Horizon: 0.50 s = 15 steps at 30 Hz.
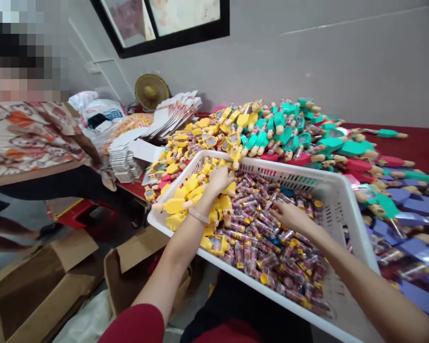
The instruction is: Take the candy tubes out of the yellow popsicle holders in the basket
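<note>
A white plastic basket sits in front of me, with yellow plastic toys piled at its left. Small clear tubes with yellow caps fill its middle and right. My left hand, with a pale bangle on the wrist, is closed over the yellow toys; its fingers curl down at a toy and partly hide it. Among the tubes, my right hand has its fingers bent together at the tips. Whatever lies between those fingertips is too small to make out.
Yellow, green and purple toys heap on the red table behind and right of the basket. Flat printed cards are stacked at left. Open cardboard boxes lie on the floor. Another person stands at left.
</note>
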Tool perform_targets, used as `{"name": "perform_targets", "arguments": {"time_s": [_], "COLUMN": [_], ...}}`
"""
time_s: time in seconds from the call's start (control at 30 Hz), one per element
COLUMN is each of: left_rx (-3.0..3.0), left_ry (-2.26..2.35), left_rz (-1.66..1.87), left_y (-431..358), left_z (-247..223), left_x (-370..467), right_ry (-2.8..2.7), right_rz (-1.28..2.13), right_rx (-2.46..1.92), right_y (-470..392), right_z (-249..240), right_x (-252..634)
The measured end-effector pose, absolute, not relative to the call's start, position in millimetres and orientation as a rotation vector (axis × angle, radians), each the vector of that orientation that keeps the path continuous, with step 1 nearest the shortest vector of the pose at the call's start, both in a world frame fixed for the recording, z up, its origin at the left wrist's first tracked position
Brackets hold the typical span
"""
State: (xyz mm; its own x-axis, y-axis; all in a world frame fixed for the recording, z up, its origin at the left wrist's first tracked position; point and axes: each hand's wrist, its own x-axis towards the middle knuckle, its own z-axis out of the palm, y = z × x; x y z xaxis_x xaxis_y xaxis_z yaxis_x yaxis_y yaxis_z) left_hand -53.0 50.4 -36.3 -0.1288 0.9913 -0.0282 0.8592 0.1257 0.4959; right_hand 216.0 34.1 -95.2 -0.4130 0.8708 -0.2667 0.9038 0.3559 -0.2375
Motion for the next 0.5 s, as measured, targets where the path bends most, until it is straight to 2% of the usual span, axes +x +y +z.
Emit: {"name": "perform_targets", "arguments": {"time_s": [0.27,0.5], "left_rx": [2.107,2.053], "left_ry": [2.174,2.278], "left_rz": [-0.265,-0.078], "left_y": [46.1,45.4], "left_z": [-58.5,-64.9], "left_x": [-29.9,-13.9], "right_ry": [2.408,2.364], "right_rz": [-0.432,-0.360], "right_rx": [1.713,1.709], "right_y": [34.6,33.2], "right_z": [-93.4,-115.1], "right_x": [215.2,208.0]}}
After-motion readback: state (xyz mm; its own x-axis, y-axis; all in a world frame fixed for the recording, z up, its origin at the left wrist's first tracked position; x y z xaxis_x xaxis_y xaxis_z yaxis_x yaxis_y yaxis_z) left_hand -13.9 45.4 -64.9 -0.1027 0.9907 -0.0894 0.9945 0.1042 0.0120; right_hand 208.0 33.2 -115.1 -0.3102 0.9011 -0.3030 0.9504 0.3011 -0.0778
